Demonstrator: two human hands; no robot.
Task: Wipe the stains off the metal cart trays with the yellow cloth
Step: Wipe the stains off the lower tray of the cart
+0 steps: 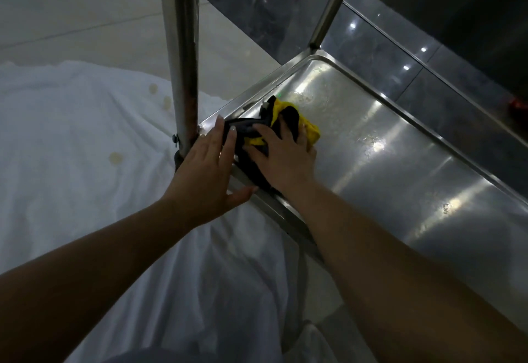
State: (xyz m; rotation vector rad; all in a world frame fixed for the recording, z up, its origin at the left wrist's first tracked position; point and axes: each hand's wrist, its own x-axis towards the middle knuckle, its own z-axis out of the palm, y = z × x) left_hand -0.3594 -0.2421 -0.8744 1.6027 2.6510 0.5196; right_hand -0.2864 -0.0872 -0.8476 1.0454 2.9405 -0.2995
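A yellow cloth with black parts (310, 129) lies bunched in the near left corner of a metal cart tray (400, 162). My right hand (283, 157) lies on top of the cloth with spread fingers, pressing it against the tray. My left hand (208, 168) has straight fingers at the tray's corner rim, its fingertips touching the black edge of the cloth. Whitish stains and streaks show on the tray beyond the cloth and further right.
A steel cart post (183, 57) rises right beside my left hand, and a second post (330, 11) stands at the far corner. A white sheet with yellowish spots (85, 139) lies to the left. Dark glossy wall tiles (385, 48) run behind the cart.
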